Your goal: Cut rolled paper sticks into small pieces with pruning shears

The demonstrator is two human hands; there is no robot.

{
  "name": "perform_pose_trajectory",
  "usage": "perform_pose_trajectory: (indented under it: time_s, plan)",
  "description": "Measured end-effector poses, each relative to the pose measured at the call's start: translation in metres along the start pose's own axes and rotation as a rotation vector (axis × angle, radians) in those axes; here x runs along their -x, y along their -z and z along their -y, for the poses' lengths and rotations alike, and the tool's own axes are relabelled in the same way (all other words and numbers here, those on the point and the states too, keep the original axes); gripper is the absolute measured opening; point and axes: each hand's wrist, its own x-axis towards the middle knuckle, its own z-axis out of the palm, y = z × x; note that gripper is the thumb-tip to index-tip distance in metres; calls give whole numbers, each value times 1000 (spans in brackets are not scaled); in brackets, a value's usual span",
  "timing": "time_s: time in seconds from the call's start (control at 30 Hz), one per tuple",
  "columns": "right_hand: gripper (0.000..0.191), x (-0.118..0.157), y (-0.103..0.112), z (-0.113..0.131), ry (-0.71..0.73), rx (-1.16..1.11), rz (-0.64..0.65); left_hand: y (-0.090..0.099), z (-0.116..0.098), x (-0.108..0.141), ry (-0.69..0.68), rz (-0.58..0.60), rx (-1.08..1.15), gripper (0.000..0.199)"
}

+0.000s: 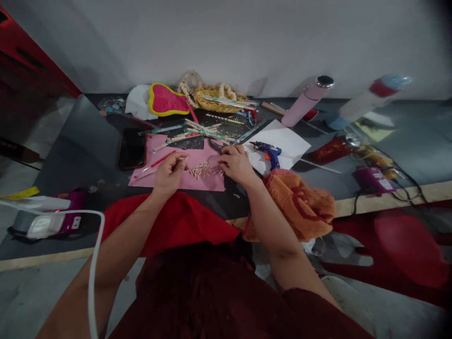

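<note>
My left hand (171, 173) is above the pink paper (162, 146), thumb and fingertips pinched together. A tiny pale piece seems to show at the fingertips, too small to make out. Beside it on the paper is a small pile of short cut pale stick pieces (199, 170). My right hand (236, 164) is on the pile's right side, palm down, fingers bent and slightly apart over the loose pieces. A dark curved tool (214, 146) lies partly under that hand, its kind hidden. Red-tipped sticks (155, 165) lie left of my left hand.
Paper-wrapped sticks (197, 129) lie behind the pile, before a wicker basket (215, 104). A phone (133, 148) is left. Rightward are a blue glue gun (270, 153) on white paper, an orange towel (296, 202), a pink flask (305, 103) and a red can (330, 149).
</note>
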Motion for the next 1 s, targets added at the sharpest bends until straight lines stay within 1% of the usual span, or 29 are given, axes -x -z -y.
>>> perform_pose_trajectory:
  time_s: [0.1, 0.17, 0.23, 0.33, 0.5, 0.57, 0.67, 0.87, 1.0]
  plan:
    - [20, 0, 0, 1, -21, 19, 3, -1, -1, 0, 9, 5, 12, 22]
    - [21, -2, 1, 4, 21, -34, -33, -1, -1, 0, 12, 14, 5, 21]
    - [24, -3, 1, 10, 78, -165, -58, -2, 1, 1, 8, 22, -6, 18]
    - [24, -3, -1, 24, 116, -392, -39, -3, 2, 3, -3, 37, -59, 16]
    - [15, 2, -9, 51, 231, -561, -20, -5, 0, 6, -77, 104, -198, 16]
    - [12, 3, -10, 56, 229, -590, -26, -6, -1, 7, -98, 137, -236, 15]
    - [10, 4, -11, 59, 221, -596, -40, -7, -2, 8, -106, 146, -298, 16]
    - [8, 2, -16, 55, 265, -590, -170, -7, -2, 9, -72, 176, -352, 18]
    - [9, 2, -19, 54, 287, -570, -200, -7, -2, 9, -53, 182, -370, 17]
